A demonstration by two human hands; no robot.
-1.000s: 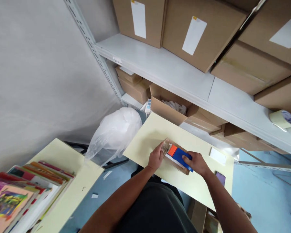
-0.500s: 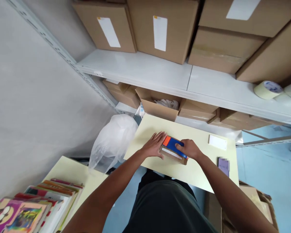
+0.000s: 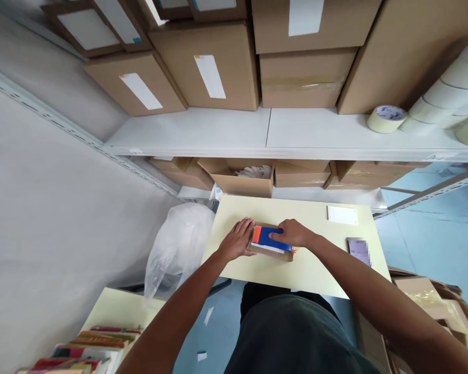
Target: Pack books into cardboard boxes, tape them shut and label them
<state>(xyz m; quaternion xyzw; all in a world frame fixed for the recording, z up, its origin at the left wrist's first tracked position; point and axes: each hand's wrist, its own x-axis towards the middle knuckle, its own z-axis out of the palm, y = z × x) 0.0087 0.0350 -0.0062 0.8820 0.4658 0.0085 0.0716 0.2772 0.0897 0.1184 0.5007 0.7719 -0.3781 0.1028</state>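
Note:
A flat blue-and-orange item (image 3: pixel 271 237), its exact kind unclear, lies over a small brown cardboard box (image 3: pixel 271 252) on the pale yellow table (image 3: pixel 312 270). My right hand (image 3: pixel 294 233) grips the blue part at its right end, with the thumb on top. At the box's left end is my left hand (image 3: pixel 236 241); its fingers reach the far corner and its thumb the near one, bracing the box between them. A white strip shows along the near side of the blue item. The undersides of both hands are hidden.
A white card (image 3: pixel 342 215) and a phone (image 3: pixel 359 251) lie on the table's right side. Cardboard boxes and tape rolls (image 3: pixel 387 119) fill the shelf (image 3: pixel 226 130) ahead. A plastic bag (image 3: pixel 179 239) hangs left, near stacked books (image 3: pixel 89 348). Cartons (image 3: pixel 421 296) stand right.
The view has shifted and turned. The blue-and-orange item has moved toward the near side of the box, covering more of the white strip. Both hands stay at the box.

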